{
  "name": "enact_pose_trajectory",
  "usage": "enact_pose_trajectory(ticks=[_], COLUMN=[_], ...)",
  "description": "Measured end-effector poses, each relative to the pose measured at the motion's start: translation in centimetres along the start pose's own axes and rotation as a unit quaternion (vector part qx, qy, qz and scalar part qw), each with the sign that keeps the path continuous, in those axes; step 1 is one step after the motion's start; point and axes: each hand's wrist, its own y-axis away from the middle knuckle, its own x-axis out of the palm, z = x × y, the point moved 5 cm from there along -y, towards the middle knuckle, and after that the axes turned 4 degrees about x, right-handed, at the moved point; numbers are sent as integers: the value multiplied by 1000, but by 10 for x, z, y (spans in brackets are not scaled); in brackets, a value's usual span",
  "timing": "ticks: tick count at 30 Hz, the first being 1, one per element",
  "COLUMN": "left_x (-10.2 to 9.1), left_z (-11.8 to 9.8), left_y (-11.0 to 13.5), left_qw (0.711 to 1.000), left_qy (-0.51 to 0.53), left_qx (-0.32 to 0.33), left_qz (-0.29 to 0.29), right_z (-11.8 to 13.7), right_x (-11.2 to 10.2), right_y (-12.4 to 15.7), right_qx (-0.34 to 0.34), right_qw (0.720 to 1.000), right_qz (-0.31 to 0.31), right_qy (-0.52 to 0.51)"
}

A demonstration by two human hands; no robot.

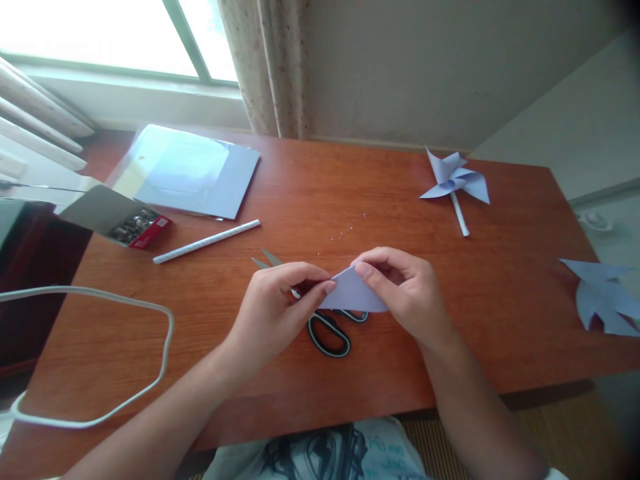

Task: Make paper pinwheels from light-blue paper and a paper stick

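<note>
Between my two hands is a folded piece of pale lilac paper [354, 293], held above the table. My left hand [280, 303] pinches its left corner between thumb and fingers. At the upper right edge, my right hand [405, 287] grips the paper the same way. Beneath the paper and my left hand lies a pair of scissors [330, 337] with black handles, blades slightly apart and pointing to the far left; its middle is hidden. Several tiny specks [341, 235] are scattered on the wood beyond my hands.
A finished paper pinwheel [453, 180] on a stick lies back right; cut paper [605, 297] sits at the right edge. Left are a rolled paper stick [207, 241], an open box [120, 217] of small metal pieces, a paper pack [185, 170] in clear plastic, and a white cable [167, 347].
</note>
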Motion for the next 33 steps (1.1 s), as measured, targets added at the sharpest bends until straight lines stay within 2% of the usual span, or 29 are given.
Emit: enact_pose_trajectory(ticks=[4,9,13,17,21,26,29,33], left_x=[1,-2,-5,-10,-13,-20,-22,-29], left_z=[1,4,5,5,4,9,12,14], left_y=[0,0,-1,-2,-3,-2,-2,-3], left_qw=[1000,1000,1000,999,999,997,998,994], left_qy=[-8,-2,-15,-2,-8,-9,0,18], left_qx=[-2,-7,-8,-16,-16,-26,-29,-40], left_qz=[6,-10,-13,-28,-35,-65,-62,-102], right_z=[-2,-5,-5,-7,-7,-9,-8,-11], right_x=[-1,1,-1,1,-2,1,1,4], right_y=[0,-2,-3,-4,-4,-3,-3,-2], right_qx=[9,23,-1,2,2,29,26,49], right_qw=[1000,999,998,996,996,993,993,990], right_qz=[-25,4,-2,33,31,75,72,103], right_qy=[3,23,55,77,80,90,93,80])
